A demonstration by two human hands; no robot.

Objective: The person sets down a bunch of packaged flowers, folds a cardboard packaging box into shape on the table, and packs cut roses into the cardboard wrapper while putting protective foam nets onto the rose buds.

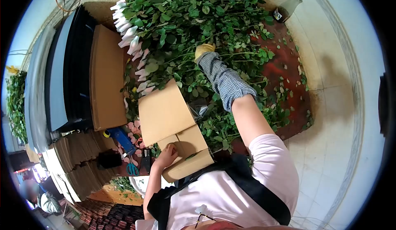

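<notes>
My bare left hand (166,156) is closed on the edge of a folded cardboard piece (167,110), which lies open in front of my body, with flaps bent up on the near side. Stretched forward, my right hand (204,51) wears a yellow glove and a checked sleeve (227,79). It is curled in among the leafy flower stems (181,28); leaves and the glove itself hide what its fingers hold. White and pale pink wrapped flower heads (130,34) point left from the pile.
Tall cardboard sheets (108,77) and stacked flat cardboard (80,155) stand at the left. Blue-handled scissors (132,168) and a blue tape dispenser (123,140) lie beside my left hand. A glass bottle (288,8) is beyond the red tabletop (288,56). Another person (47,201) is at far left.
</notes>
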